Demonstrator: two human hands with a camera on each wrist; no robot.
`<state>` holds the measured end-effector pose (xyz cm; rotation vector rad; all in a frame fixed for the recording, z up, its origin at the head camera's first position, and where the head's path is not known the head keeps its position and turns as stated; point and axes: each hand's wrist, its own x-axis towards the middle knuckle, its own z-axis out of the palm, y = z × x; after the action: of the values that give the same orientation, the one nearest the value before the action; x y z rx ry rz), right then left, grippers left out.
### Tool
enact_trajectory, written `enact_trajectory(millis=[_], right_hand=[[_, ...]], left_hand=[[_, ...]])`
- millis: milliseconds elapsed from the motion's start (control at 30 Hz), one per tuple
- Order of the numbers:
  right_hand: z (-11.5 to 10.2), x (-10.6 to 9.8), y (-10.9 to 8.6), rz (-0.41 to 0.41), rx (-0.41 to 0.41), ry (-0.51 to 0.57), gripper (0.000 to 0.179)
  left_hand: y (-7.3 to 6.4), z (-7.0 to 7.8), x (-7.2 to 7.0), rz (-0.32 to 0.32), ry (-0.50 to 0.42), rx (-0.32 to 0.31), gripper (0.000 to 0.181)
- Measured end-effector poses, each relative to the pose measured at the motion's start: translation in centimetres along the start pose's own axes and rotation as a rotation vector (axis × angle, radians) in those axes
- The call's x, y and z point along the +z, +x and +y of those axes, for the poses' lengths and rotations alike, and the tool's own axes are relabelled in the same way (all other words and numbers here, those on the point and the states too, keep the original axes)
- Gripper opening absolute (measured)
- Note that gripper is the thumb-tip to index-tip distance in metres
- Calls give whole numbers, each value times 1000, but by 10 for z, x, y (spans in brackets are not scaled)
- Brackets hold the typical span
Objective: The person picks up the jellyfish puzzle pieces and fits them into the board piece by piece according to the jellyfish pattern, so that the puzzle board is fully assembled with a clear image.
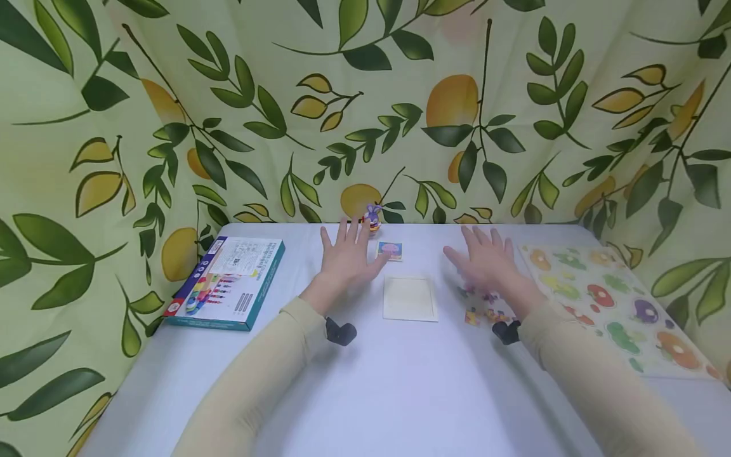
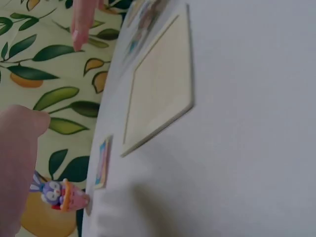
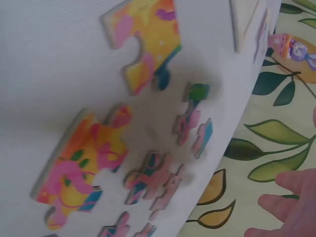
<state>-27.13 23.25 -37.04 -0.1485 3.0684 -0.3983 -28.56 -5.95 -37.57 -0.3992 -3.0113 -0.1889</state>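
Note:
My left hand (image 1: 347, 257) hovers over the table with fingers spread and holds nothing. Just past its fingertips stands a small purple rabbit figurine (image 1: 372, 217), and a little picture card (image 1: 391, 250) lies by the thumb. Between the two hands sits a pale, flat puzzle tray (image 1: 409, 299) with a raised border. My right hand (image 1: 485, 263), its fingers likewise spread, is above a group of loose jigsaw pieces (image 1: 473, 317) and partly hides them. The right wrist view shows several colourful puzzle pieces (image 3: 79, 173) scattered apart on the white surface.
A flat printed box (image 1: 234, 285) lies at the table's left side. On the right, a sheet with fruit and vegetable pictures (image 1: 599, 295) lies partly behind my right forearm. A leaf-patterned curtain (image 1: 394, 89) closes off the back and sides of the white table (image 1: 388, 387).

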Motion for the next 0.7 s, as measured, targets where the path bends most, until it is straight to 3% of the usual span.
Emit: enact_trajectory(millis=[200, 400, 700], right_hand=[[12, 13, -2, -6, -35, 24, 92], [18, 21, -3, 23, -77, 28, 76], [27, 27, -2, 48, -80, 14, 56]], left_hand=[[-20, 0, 20, -28, -36, 9, 91], [-37, 8, 30, -69, -92, 31, 93], [-58, 17, 48, -70, -224, 142, 86]])
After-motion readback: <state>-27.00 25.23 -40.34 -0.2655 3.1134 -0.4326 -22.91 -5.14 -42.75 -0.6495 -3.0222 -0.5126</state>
